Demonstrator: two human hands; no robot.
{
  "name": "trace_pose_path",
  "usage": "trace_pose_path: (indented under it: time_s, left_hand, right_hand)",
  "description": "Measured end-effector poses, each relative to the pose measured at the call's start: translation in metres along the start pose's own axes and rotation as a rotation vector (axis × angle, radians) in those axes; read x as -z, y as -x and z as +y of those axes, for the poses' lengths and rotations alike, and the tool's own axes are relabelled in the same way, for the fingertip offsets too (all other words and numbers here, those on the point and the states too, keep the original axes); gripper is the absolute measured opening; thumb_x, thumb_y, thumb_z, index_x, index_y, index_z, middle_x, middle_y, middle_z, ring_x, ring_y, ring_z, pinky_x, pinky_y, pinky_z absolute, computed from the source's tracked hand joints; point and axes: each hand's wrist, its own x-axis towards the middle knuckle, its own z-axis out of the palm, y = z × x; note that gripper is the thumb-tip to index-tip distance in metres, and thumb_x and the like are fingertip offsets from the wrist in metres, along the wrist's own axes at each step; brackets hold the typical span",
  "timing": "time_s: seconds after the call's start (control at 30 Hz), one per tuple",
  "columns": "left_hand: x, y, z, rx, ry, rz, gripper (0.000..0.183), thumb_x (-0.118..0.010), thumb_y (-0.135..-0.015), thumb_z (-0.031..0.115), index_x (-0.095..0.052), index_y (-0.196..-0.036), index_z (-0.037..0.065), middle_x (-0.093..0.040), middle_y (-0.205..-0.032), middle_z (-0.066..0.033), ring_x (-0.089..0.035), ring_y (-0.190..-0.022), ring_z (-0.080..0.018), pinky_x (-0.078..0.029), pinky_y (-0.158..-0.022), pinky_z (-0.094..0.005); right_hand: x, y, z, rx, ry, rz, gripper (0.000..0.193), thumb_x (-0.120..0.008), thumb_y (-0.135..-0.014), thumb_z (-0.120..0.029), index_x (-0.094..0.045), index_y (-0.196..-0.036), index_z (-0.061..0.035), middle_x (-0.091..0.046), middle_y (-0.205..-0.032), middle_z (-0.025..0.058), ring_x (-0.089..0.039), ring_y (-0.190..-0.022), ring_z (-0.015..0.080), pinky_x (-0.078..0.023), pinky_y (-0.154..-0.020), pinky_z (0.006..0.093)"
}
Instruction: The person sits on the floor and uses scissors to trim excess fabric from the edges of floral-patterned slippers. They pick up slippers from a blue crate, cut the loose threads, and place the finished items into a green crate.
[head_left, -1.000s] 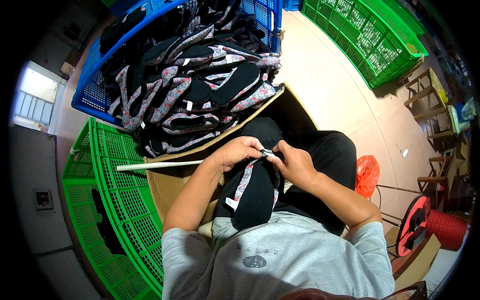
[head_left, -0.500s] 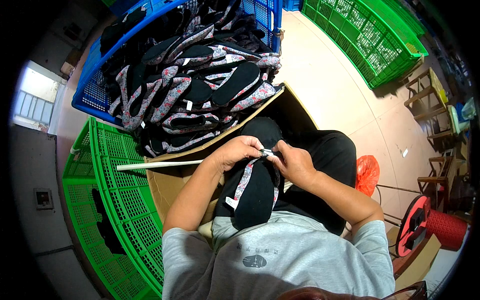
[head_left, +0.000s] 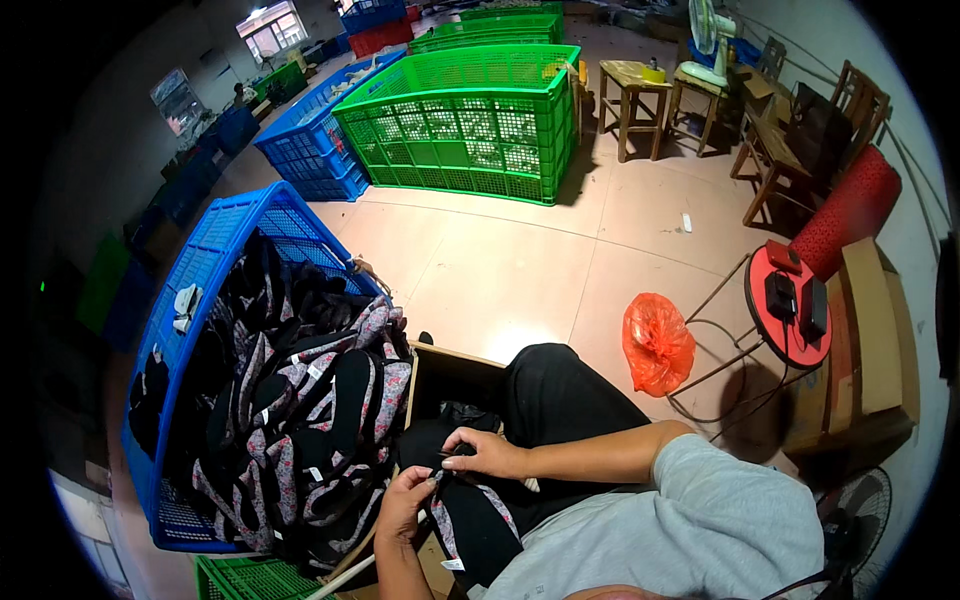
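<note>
A slipper [head_left: 482,528] with a black sole and a floral edge lies across my lap, with a small white tag at its near end. My left hand [head_left: 402,505] pinches the far end of its edge between thumb and fingers. Close beside it, my right hand [head_left: 488,453] is closed on the same end, thumb and forefinger near the left fingertips. Whatever small detail sits between the fingertips is too dark to make out. To the left, a heap of similar slippers [head_left: 350,405] fills a blue crate [head_left: 165,400].
An open cardboard box [head_left: 412,385] stands against my legs. On the right are an orange plastic bag [head_left: 660,345], a red round stool [head_left: 762,330] bearing black devices, and cardboard [head_left: 868,330]. Green crates [head_left: 455,150] and wooden stools [head_left: 630,95] stand farther off.
The view has swung up and to the right, so the hands and heap appear lower and farther left. Both hands stay at the slipper's far end, fingertips now slightly apart.
</note>
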Motion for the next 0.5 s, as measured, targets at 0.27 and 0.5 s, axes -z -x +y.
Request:
trace_pose_path:
  time_s: [0.27, 0.5]
  left_hand:
    - [-0.028, 0.003, -0.021, -0.381, -0.187, 0.378, 0.007, -0.068, -0.089, 0.004, -0.061, -0.089, 0.004, -0.056, -0.077, 0.0038, -0.049, -0.07, -0.0046, -0.04, -0.065, -0.0197]
    - [-0.021, -0.002, -0.032, -0.452, -0.084, 0.606, 0.012, -0.063, -0.093, 0.008, -0.057, -0.083, 0.005, -0.054, -0.069, 0.0016, -0.046, -0.06, -0.0063, -0.036, -0.056, -0.0223]
  right_hand:
    - [-0.007, 0.015, 0.01, 0.103, -0.009, 0.106, 0.042, -0.078, -0.083, -0.023, -0.058, -0.116, -0.0058, -0.062, -0.107, 0.0044, -0.057, -0.1, 0.0114, -0.047, -0.087, 0.026]
    - [-0.009, 0.014, 0.021, 0.167, -0.013, 0.152, 0.035, -0.072, -0.086, -0.006, -0.056, -0.117, -0.0067, -0.06, -0.095, 0.0032, -0.062, -0.078, 0.0085, -0.053, -0.07, 0.0248]
